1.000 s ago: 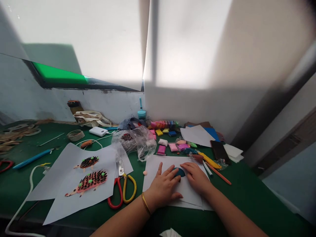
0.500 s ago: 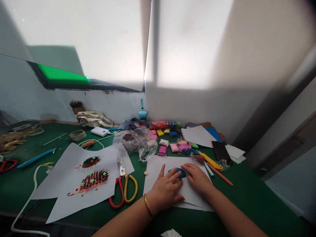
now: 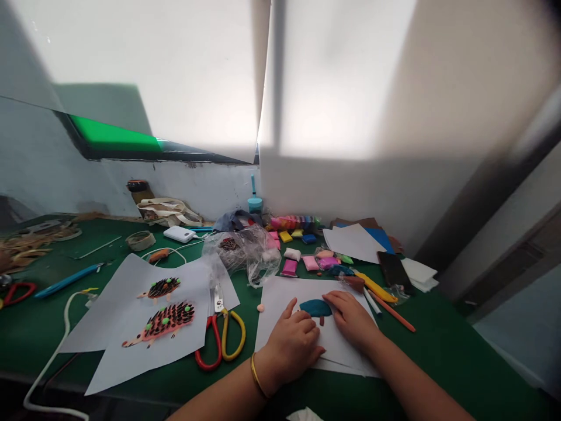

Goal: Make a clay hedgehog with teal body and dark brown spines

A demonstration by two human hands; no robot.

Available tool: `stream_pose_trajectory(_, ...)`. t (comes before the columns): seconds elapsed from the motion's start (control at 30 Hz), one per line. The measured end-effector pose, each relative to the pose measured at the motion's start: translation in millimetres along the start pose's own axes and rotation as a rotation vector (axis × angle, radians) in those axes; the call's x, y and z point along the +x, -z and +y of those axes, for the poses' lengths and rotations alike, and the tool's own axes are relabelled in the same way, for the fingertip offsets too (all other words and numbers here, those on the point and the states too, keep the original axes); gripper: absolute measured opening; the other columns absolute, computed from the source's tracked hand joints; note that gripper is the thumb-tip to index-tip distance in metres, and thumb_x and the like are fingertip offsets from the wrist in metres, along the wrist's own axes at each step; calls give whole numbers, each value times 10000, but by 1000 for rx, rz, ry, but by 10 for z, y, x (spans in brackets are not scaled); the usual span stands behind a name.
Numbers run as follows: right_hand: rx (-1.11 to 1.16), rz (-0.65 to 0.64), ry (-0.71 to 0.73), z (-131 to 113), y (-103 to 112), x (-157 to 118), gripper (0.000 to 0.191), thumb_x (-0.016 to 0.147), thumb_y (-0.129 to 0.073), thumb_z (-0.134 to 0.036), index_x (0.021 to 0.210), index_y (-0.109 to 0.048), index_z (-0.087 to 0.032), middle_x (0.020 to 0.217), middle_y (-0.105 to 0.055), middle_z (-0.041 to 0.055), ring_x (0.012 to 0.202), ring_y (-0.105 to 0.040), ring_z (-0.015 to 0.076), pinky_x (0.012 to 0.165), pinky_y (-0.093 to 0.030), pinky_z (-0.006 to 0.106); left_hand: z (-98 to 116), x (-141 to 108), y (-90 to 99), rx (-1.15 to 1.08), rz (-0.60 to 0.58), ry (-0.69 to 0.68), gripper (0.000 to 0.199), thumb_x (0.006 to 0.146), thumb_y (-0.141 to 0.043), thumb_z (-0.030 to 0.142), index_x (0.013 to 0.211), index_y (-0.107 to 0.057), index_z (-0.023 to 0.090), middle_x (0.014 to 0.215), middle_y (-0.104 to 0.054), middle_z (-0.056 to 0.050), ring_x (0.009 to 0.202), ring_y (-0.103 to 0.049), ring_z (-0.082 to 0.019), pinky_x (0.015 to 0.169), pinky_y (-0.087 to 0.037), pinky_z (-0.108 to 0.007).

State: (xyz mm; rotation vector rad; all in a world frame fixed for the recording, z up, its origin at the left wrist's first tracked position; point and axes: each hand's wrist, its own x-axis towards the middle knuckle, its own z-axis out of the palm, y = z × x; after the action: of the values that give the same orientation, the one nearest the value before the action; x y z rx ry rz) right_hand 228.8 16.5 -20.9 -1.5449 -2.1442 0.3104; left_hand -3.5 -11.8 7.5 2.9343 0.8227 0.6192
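A dark blue clay shape point(image 3: 314, 308), flat and domed along its top, lies on a white paper sheet point(image 3: 272, 292). Below its edge sits a small brown clay piece point(image 3: 321, 321). My left hand point(image 3: 293, 340) rests on the paper just below and left of the blue clay, fingers bent but apart, gripping nothing visible. A gold bangle circles that wrist. My right hand point(image 3: 350, 316) lies flat on the sheet, its fingertips touching the right end of the blue clay. What is under both palms is hidden.
Red-and-yellow-handled scissors point(image 3: 221, 333) and papers with clay hedgehogs point(image 3: 169, 321) lie left. Several clay packets point(image 3: 289, 268) and a crumpled plastic bag point(image 3: 249, 257) sit behind the sheet. Markers point(image 3: 397, 310) and a phone point(image 3: 393, 270) are on the right. A white cable point(image 3: 63, 333) crosses the far left.
My left hand has drawn back down and left off the blue clay, and its fingers have bent. More of the clay and the brown piece now show. My right hand stays almost still.
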Motion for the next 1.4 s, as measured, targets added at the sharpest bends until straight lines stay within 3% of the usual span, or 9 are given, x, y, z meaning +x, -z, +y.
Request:
stream_pose_trajectory(0.17,10,-20,-33,-47,43,-3,474,849,-425,-174,1278,-622,-219,1291,-599,86,1219,-499,236,1068,-392,404,-337,102,335,57,69,310,221,926,-495,268,833,-681,193,871,-660,-62,860,-596,-189,882,-458,-357)
stream_pose_trajectory(0.4,-1,-37,-48,-61,41,15,462,867,-409,-183,1276,-623,-193,1297,-591,89,1224,-492,227,1081,-382,378,-1746,96,1070,409,-44,875,322,948,-375,252,1061,-659,150,1155,-635,-146,1081,-592,-271,918,-442,-365)
stream_pose_trajectory(0.5,14,-36,-64,-45,31,17,468,859,-416,-178,1280,-620,-198,1304,-589,86,1234,-486,228,1088,-378,384,-2107,69,1083,399,-91,921,339,934,-375,221,1144,-629,138,1226,-622,-161,1108,-600,-270,931,-441,-356)
stream_pose_trajectory(0.63,33,-40,-71,-42,37,16,496,834,-424,-153,1290,-613,-211,1309,-588,82,1238,-485,232,1088,-380,400,-2245,57,906,359,-183,946,324,909,-407,179,1117,-648,119,1166,-666,-175,1058,-635,-265,935,-436,-362)
stream_pose_trajectory(0.9,52,-35,-73,-47,40,13,509,826,-421,-143,1291,-613,-219,1309,-592,74,1241,-487,228,1092,-376,401,-2037,62,913,409,-131,891,341,892,-409,126,1138,-645,108,1208,-628,-189,1192,-545,-279,1028,-337,-408)
stream_pose_trajectory(1.07,54,-27,-66,-3,-1,14,478,846,-434,-170,1286,-615,-221,1310,-591,78,1239,-487,232,1080,-384,407,-1456,117,858,435,-56,862,336,940,-390,257,960,-696,119,1044,-636,-173,1016,-585,-299,858,-418,-401)
stream_pose_trajectory(1.13,45,-19,-60,16,-18,19,467,855,-431,-175,1282,-616,-214,1304,-591,82,1236,-489,230,1081,-382,404,-1098,151,733,394,35,704,294,932,-434,259,902,-710,161,979,-624,-134,974,-567,-270,823,-412,-378)
stream_pose_trajectory(1.27,40,-11,-43,27,-24,27,471,848,-434,-158,1278,-616,-217,1294,-597,80,1224,-496,230,1079,-385,407,-437,148,392,136,-28,204,212,908,-521,191,920,-719,266,881,-589,-55,866,-525,-194,766,-389,-330)
stream_pose_trajectory(1.4,50,2,-35,9,-11,24,484,826,-445,-140,1271,-623,-210,1289,-602,85,1221,-500,230,1086,-379,407,-164,55,160,147,-65,100,206,949,-484,230,981,-684,269,910,-576,-51,850,-492,-199,753,-378,-353)
